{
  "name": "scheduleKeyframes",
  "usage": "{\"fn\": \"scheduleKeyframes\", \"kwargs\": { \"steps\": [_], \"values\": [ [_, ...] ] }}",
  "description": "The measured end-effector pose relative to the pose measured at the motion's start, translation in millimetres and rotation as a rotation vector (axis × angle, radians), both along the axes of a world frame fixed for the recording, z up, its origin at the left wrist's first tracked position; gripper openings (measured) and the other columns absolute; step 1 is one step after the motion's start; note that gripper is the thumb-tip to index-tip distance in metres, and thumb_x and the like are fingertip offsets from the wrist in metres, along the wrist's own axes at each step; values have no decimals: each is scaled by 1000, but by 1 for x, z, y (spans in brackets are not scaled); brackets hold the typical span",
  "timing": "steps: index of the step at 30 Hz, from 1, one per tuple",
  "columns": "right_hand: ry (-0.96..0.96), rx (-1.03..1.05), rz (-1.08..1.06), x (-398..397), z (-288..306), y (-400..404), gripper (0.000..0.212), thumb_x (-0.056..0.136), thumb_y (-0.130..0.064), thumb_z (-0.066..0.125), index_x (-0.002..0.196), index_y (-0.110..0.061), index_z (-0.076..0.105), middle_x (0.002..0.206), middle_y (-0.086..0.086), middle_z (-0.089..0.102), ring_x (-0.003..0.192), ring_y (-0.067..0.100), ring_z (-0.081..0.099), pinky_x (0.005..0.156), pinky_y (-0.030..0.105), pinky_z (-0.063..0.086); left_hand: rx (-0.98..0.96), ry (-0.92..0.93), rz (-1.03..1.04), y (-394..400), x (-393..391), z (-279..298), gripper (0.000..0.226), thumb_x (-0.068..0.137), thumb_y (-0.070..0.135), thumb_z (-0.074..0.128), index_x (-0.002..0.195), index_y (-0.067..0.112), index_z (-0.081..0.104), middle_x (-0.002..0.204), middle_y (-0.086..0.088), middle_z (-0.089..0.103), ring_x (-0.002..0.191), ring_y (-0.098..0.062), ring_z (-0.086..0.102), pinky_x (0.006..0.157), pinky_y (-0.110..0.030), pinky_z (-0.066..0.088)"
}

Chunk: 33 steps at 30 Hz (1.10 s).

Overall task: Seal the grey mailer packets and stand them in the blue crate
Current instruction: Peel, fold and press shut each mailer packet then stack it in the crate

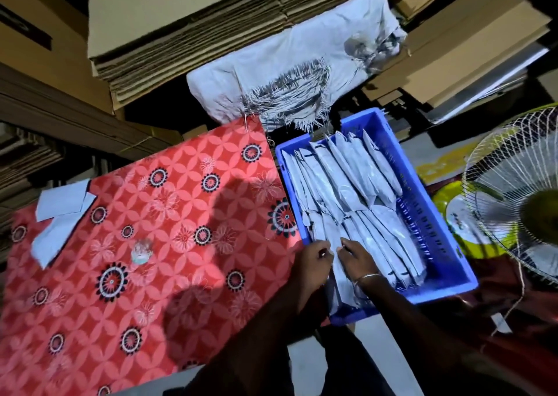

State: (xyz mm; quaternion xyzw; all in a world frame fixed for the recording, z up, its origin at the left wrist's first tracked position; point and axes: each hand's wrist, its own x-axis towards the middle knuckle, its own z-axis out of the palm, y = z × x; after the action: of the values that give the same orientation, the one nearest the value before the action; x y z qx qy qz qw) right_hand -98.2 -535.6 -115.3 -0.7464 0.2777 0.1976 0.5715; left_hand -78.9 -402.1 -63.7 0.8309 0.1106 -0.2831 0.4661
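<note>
At lower centre, the left hand (314, 262) and right hand (354, 258) each pinch the top edge of one grey packet (339, 278), standing at the crate's (447, 278) near left corner. Most work looks done: slim, crinkly plastic packets (347, 184) fill the ribbed blue crate mid-right. Two flat mailers (60, 214) wait far left on the patterned red cloth (169, 214).

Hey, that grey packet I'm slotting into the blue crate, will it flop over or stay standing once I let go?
Both the left hand and right hand pinch the packet by its top edge. It looks thin and creased, so probably floppy and light. The neighbouring packets lean in the crate, so it will likely lean on them too.
</note>
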Motion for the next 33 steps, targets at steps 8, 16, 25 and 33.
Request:
{"fn": "scheduleKeyframes", "kwargs": {
  "steps": [8,16,25,33],
  "values": [
    [-34,-81,182,-4,14,-19,41,91,-29,73,127,-12,64,113,13,60,102,21,60,86,26,42,131,-148,-86,7,-4,11,22,94,9,63,113,7,75,103,-9,76,95,-14,68,83,-25,48],
    [15,-148,616,-33,9,-24,90,83,-21,77,156,-17,26,132,13,40,119,27,52,97,25,42,-98,68,14,-9,13,20,58,79,72,45,95,20,62,89,-1,54,84,-13,53,80,-34,43],
    [60,-216,644,-31,15,-21,88,89,-19,67,160,-13,14,142,20,39,132,32,46,106,31,37,-92,218,4,-13,10,8,59,75,83,45,90,28,62,108,4,62,108,-20,61,105,-45,45],
    [-54,-198,519,-35,32,-6,62,90,-28,63,144,-1,47,140,21,50,135,33,45,110,31,32,-195,248,118,0,2,25,51,78,80,55,97,33,62,115,4,60,106,-15,59,88,-35,42]
  ]
}}
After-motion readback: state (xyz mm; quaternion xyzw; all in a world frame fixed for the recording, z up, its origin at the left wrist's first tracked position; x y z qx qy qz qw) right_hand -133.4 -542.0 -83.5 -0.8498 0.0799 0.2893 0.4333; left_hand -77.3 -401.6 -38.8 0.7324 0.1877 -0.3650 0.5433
